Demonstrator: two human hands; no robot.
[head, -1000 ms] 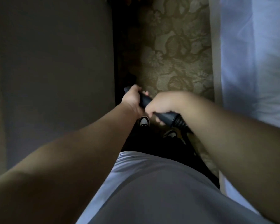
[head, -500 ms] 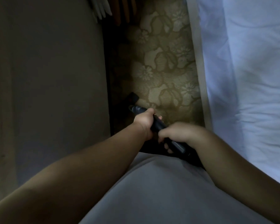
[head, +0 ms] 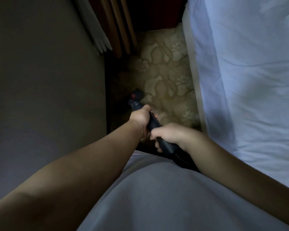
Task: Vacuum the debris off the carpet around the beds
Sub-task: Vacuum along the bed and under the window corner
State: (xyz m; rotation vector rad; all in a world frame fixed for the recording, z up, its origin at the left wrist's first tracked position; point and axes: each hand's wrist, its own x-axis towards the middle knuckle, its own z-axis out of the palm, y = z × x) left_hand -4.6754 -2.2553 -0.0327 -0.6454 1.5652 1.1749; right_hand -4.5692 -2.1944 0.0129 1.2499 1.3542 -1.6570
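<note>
The wand (head: 154, 122) is gripped in both hands just above centre, its tip angled toward 11 o'clock. The left hand (head: 140, 117) is wrapped round the upper stretch, fingers curled fully about it. The right hand (head: 169, 135) is closed round the lower end, just beside the left, where the ribbed hose (head: 182, 158) is joined. A dark part (head: 136, 95) with a red mark is seen just past the wand tip, over the carpet (head: 165, 69); whether it touches cannot be told. The floral carpet is laid out as a narrow strip toward 12 o'clock. The white bed (head: 249, 80) is set along 3 o'clock, a grey surface (head: 48, 97) along 9 o'clock. Curtains (head: 107, 27) are hung at 11 o'clock.
</note>
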